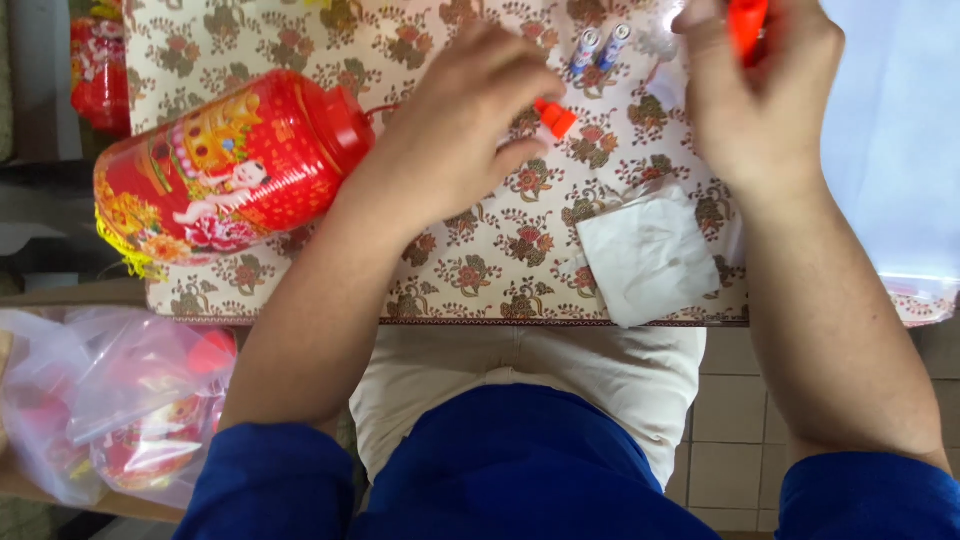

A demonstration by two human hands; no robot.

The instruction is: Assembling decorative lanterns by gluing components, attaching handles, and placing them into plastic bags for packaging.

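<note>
Blue sleeves frame the view; above them the left hand (470,120) pinches a small red plastic cap (555,118) over the floral-clothed bench (480,270), beside a red paper lantern (225,165). Right hand (760,90) grips an orange-red plastic piece (746,25) near two small batteries (600,47).

Blue short-sleeved top (510,470) – sleeves end above elbows, forearms bare. Cream trousers (530,370) underneath – no watch, no rings visible.

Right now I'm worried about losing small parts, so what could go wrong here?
The two batteries lie loose near the right hand and could roll off. The lantern lies on its side by the left hand, near the table edge; a nudge might tip it off.
</note>
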